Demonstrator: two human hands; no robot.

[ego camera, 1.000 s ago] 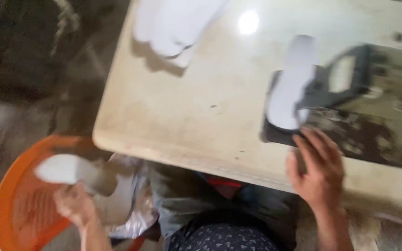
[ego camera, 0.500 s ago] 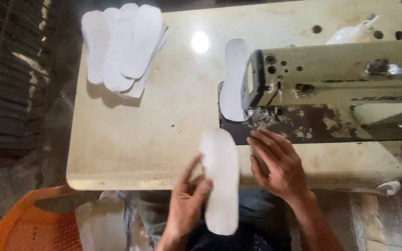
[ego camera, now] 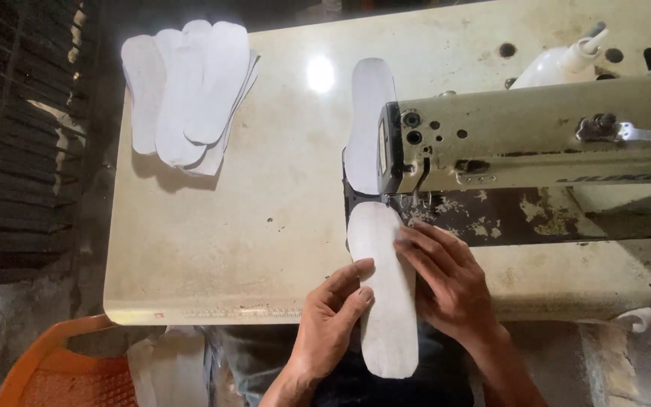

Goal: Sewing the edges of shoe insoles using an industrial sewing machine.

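A white insole (ego camera: 384,290) is pressed flat on the near tabletop (ego camera: 265,226) edge by the left hand (ego camera: 331,324) and right hand (ego camera: 446,283), fingers spread, toe under the sewing machine (ego camera: 529,136). An insole stack (ego camera: 186,90) is seen far left.

- Pale, stained surface (ego camera: 265,226), holes at far right.
- Stack of white insole pieces (ego camera: 186,94), far left.
- Sewing machine (ego camera: 536,143), right.
- White insole (ego camera: 386,294) lying at near edge, overhanging it.
- Another insole (ego camera: 367,120) beyond the machine's head.
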